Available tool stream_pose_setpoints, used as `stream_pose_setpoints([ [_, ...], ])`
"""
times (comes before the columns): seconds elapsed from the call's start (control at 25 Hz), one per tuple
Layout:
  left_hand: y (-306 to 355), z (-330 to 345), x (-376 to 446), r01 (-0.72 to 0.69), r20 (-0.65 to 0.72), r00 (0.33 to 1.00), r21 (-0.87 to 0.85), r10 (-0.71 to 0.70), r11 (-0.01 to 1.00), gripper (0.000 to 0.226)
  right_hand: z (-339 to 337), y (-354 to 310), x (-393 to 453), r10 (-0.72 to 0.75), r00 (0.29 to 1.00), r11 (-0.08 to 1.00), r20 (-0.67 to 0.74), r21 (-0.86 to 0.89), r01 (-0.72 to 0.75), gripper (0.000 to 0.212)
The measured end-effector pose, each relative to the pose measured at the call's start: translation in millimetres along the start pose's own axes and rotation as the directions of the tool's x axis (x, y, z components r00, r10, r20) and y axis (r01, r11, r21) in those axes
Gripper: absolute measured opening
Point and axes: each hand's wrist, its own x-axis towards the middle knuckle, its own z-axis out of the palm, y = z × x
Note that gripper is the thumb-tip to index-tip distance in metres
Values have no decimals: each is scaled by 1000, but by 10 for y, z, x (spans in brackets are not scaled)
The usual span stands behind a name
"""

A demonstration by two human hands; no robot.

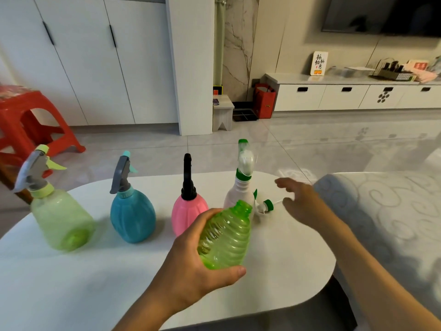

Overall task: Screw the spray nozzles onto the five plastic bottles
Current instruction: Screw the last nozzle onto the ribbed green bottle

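Your white tabletop (274, 278) carries four standing bottles in a row: pale green bottle (62, 218), blue bottle (132, 215), pink bottle (188, 215), white bottle (238, 195). A loose green-and-white nozzle (265, 206) lies just beside the white one.

Stood on a glossy pale tiled floor (238, 149) that mirrored the light. Backed by tall white cupboard doors (95, 63) with slim dark handles, beside a white pillar (191, 68). Marked past the pillar by a marble-veined wall panel (238, 44). Furnished along the right wall with a low white drawer unit (346, 96) (cluttered on top, items blurred) beneath a dark screen (381, 13). Dotted with a red plastic stool (31, 120) at left, a small white step stool (223, 113) and a red bag (264, 100). Fronted by a white rounded table (71, 283) next to a grey patterned cushion (381, 223).
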Motion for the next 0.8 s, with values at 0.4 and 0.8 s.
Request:
stream_pose_setpoints([
  [0.4,28,-72,34,17,-8,1000,-8,-17,1000,82,425,88,34,-49,996,819,78,-567,85,37],
  [0.8,-71,-23,4,20,-17,1000,100,-19,995,88,-608,-305,-675,315,939,12,-142,989,146,11],
])
